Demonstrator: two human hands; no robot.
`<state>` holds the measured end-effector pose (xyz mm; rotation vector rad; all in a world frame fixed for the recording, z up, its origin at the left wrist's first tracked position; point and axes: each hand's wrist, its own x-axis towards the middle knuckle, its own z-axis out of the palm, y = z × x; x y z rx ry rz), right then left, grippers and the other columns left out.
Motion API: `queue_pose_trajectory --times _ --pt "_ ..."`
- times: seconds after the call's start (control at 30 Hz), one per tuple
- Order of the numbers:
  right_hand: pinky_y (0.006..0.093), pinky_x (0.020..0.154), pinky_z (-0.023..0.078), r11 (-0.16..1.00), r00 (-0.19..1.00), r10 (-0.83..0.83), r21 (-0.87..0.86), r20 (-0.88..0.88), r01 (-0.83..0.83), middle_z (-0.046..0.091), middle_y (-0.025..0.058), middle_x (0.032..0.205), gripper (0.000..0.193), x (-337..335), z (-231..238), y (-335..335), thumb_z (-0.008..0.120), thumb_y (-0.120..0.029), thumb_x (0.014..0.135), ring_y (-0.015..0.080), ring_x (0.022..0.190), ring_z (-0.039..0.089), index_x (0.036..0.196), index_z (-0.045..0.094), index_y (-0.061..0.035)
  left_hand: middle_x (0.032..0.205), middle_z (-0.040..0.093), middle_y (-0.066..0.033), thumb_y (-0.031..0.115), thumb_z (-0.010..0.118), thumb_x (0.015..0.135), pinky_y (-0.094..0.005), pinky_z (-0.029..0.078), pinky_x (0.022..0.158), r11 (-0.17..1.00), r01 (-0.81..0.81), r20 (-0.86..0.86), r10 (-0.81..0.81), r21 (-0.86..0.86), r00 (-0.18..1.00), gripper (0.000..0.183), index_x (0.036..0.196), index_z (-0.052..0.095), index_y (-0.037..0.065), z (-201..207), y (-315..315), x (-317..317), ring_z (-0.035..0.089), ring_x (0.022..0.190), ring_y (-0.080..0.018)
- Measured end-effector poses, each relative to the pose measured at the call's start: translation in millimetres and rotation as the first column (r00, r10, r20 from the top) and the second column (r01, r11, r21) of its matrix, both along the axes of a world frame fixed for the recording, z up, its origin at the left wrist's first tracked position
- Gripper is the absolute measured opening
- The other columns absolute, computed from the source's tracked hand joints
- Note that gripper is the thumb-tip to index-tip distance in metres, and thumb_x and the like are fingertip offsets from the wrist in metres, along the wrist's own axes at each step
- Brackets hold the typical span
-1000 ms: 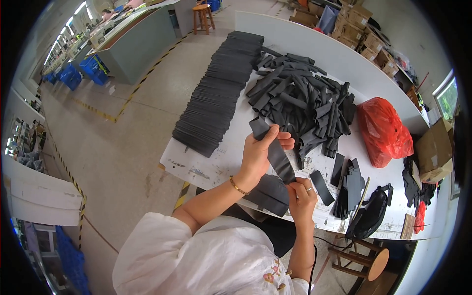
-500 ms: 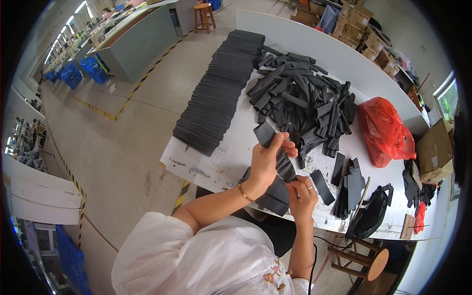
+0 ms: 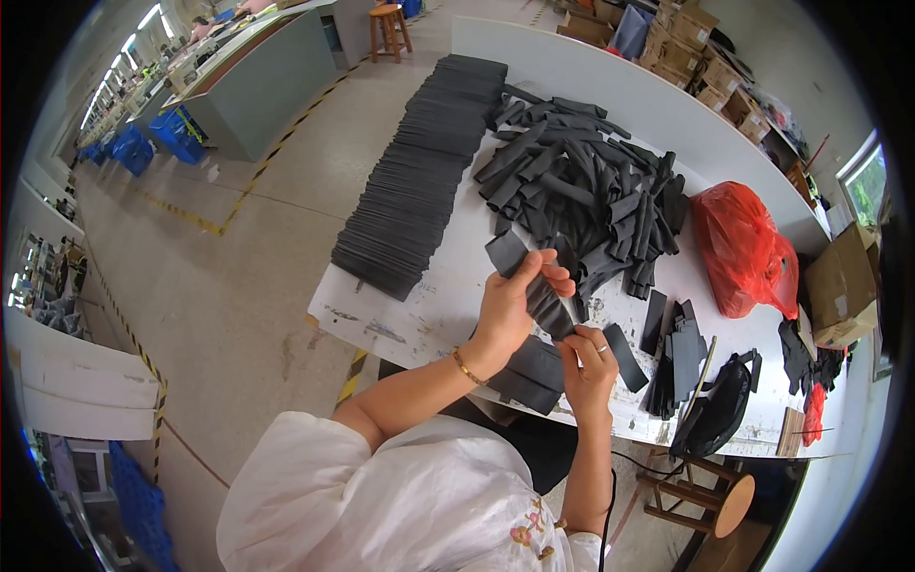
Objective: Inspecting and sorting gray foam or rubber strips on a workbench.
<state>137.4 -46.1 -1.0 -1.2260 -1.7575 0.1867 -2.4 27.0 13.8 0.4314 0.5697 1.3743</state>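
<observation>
Between my hands, above the front of the white table (image 3: 381, 329), is a black strip (image 3: 545, 307) of fabric-like material. My left hand (image 3: 505, 315) is closed round its upper part, thumb on top, and the strip's far end sticks out past the thumb. Its near end is pinched in the fingertips of my right hand (image 3: 591, 367). A folded black piece (image 3: 529, 374) lies under my forearms at the table edge. Beyond my hands spreads a heap of loose, curled black strips (image 3: 581, 181). To its left runs a long row of tightly stacked black pieces (image 3: 419, 181).
A red plastic bag (image 3: 739, 248) and a cardboard box (image 3: 839, 296) stand at the right. Flat black strips (image 3: 679, 357), a thin stick (image 3: 701, 377) and a black bag (image 3: 724, 410) lie nearer. A wooden stool (image 3: 729, 505) is below; a low white partition (image 3: 610, 71) backs the table.
Both hands have shifted slightly, my right hand upward along with the strip's near end. The strip stays held in both hands. The whole view has moved a little.
</observation>
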Motion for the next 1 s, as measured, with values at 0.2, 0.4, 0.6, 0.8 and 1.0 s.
queue_pose_trajectory --times 0.2,0.4,0.6,0.8,1.0 --pt "0.0212 0.071 0.042 0.912 0.756 -0.251 -0.41 -0.605 -0.025 0.056 0.0041 0.099 0.017 -18.1 -7.8 8.0 0.071 -0.007 0.086 0.009 0.08 0.051 0.085 0.056 0.0013 0.102 0.067 -0.0179 0.028 0.052 0.1 -0.0447 0.052 0.093 0.998 0.007 0.185 -0.018 0.058 0.983 0.033 0.111 0.057 -0.003 -12.0 12.0 -1.5 0.066 0.098 -0.0317" --pt "0.0254 0.073 0.047 0.971 0.774 -0.237 -0.13 -0.588 0.199 0.055 0.0079 0.109 0.017 -17.4 -13.4 -7.2 0.068 -0.012 0.089 0.0126 0.09 0.053 0.087 0.06 0.0028 0.106 0.067 -0.0178 0.027 0.05 0.1 -0.0487 0.047 0.101 0.989 -0.021 0.231 -0.013 0.147 0.973 0.031 0.111 0.057 -0.002 -9.2 18.2 -11.7 0.064 0.105 -0.0339" --pt "0.0206 0.073 0.043 0.927 0.326 -0.228 -0.307 -0.917 -0.214 0.064 0.0005 0.087 0.012 -11.2 -10.6 2.8 0.064 -0.012 0.093 0.0064 0.08 0.053 0.096 0.066 -0.0005 0.106 0.067 -0.017 0.027 0.054 0.099 -0.0494 0.047 0.102 0.983 0.082 0.187 -0.112 0.162 0.976 0.031 0.11 0.058 -0.002 -20.2 9.0 -9.3 0.064 0.104 -0.0335" --pt "0.0177 0.069 0.038 0.932 0.557 -0.26 -0.355 -0.789 -0.067 0.061 -0.003 0.08 0.012 -1.1 -4.9 -11.2 0.067 -0.011 0.091 0.0037 0.073 0.05 0.089 0.065 0.0002 0.103 0.068 -0.0172 0.024 0.054 0.099 -0.0448 0.051 0.095 0.953 0.22 -0.028 -0.219 0.21 0.975 0.034 0.115 0.059 -0.005 -0.7 -4.2 -30.2 0.064 0.105 -0.0318" --pt "0.0186 0.061 0.037 0.868 0.729 -0.353 -0.496 -0.587 0.021 0.058 -0.0039 0.074 0.016 13.0 -26.5 -53.8 0.069 -0.014 0.091 0.0027 0.067 0.047 0.085 0.063 -0.0004 0.092 0.065 0.0008 0.009 0.074 0.082 -0.0185 0.039 0.065 0.973 0.134 -0.734 0.049 0.188 0.677 0.022 0.103 0.07 0.002 -27.9 -47.3 -70.4 0.046 0.069 -0.0032"
